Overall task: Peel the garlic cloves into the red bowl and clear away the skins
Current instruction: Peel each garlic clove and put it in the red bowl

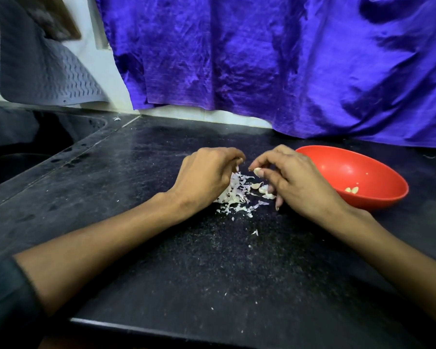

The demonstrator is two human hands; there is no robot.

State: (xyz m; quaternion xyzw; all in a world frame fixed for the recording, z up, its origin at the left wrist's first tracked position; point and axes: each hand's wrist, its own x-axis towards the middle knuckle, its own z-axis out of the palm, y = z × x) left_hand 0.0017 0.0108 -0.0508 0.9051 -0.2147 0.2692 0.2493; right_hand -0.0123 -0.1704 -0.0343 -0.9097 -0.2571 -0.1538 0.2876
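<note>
Head view of a dark speckled counter point(161, 260). The right hand point(297, 182) pinches a garlic clove point(257, 171) between thumb and forefinger, its other fingers curled downward with their tips at the counter. The left hand point(207, 177) is curled, fingertips drawn together at a small whitish scrap above the pile of skins point(237, 195); whether it truly grips the scrap cannot be told. The two hands are near each other, fingertips just apart. The papery white and purplish skins lie heaped between the hands, partly hidden by the left hand, with a few stray flakes point(254, 232) nearer the viewer. Several unpeeled cloves point(263, 189) lie just beside the pile, by the right fingers. The red bowl point(378, 195) stands on the counter to the right of the right hand, tilted, with a few peeled cloves point(352, 189) inside. A purple cloth point(262, 59) hangs behind.
</note>
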